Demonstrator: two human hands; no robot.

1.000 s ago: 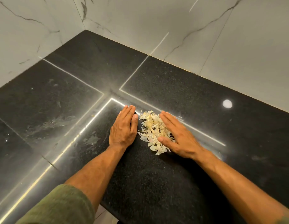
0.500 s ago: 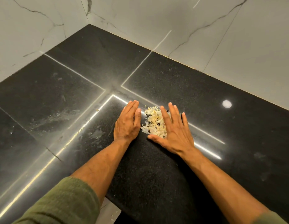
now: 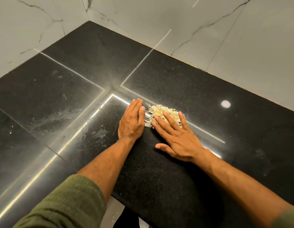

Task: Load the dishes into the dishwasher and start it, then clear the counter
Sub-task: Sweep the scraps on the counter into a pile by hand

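While the polished black speckled stone surface (image 3: 175,178) bears two flat hands, the left hand (image 3: 131,122) beside and the right hand (image 3: 177,137) spread over one pile of pale dry peel scraps (image 3: 161,111), light flakes may scatter if swept fast.

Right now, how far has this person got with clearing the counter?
No dishes or dishwasher are in view, so that part cannot be judged. In hand: the pale, flaky vegetable peelings are gathered in one small heap on the black speckled stone counter. The left hand lies flat beside the heap and the right hand has its spread fingers over it. Left: lifting the heap away; a stray flake and smears remain.
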